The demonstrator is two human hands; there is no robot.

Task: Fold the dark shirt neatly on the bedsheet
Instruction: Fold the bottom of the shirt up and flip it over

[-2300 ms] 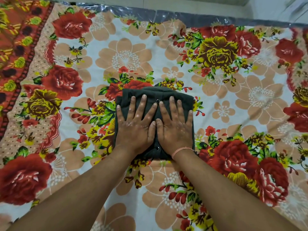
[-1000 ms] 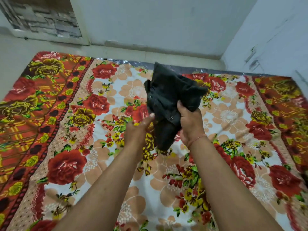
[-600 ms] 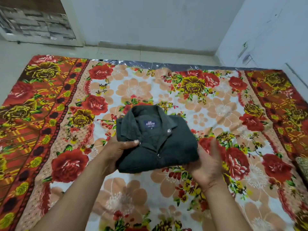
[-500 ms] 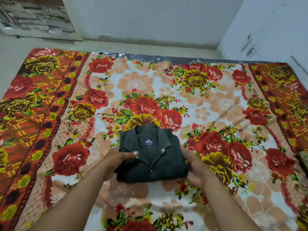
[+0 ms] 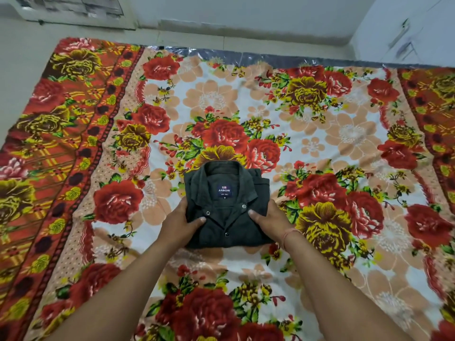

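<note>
Both hands on the dark shirt (image 5: 229, 222) here — it sits as a compact folded rectangle, collar side up, on the middle of the floral bedsheet (image 5: 320, 134), its far edge over a yellow bloom and the blue ARROW label (image 5: 224, 191) showing inside the neck. The left hand (image 5: 181, 223) grips the shirt's left edge, thumb laid across the top and fingers tucked out of sight beneath, and the right hand (image 5: 270, 221), a pink thread (image 5: 288, 236) round its wrist, grips the right edge the same way — 2 thumbs pointing in toward the snap buttons (image 5: 226, 234)
</note>
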